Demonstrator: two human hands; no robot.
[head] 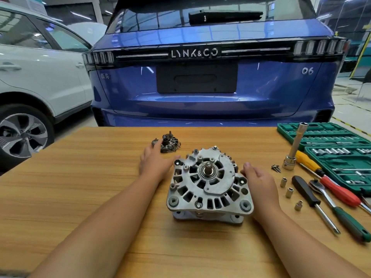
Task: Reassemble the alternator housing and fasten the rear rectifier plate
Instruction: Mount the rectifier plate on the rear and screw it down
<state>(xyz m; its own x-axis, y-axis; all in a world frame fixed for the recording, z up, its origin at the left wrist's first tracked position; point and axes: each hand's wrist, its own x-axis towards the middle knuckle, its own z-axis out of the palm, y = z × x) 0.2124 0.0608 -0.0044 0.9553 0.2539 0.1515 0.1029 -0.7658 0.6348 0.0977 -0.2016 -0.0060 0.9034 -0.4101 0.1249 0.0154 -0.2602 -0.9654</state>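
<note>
The alternator housing (208,183) is seen standing on the wooden worktop (80,187), shaft end up, between the two hands. The left hand (154,160) is laid flat just beside the housing's left upper edge, its fingers (158,144) straight and relaxed and stretched towards the rectifier plate (168,143), which lies apart from the housing, farther back on the worktop. The fingertips appear to touch the plate's near left edge, though contact cannot be settled from this angle. The right hand (259,180) is held at the housing's right side, fingers loosely extended, the tips close against the casting; nothing is gripped by either hand. To the right of the housing are found small screws (276,168), an upright extension socket (294,147), three loose sockets (289,192), screwdrivers (313,201), a ratchet (337,209) and an open green socket case (331,141). A blue car (200,77) is parked beyond the worktop.
</note>
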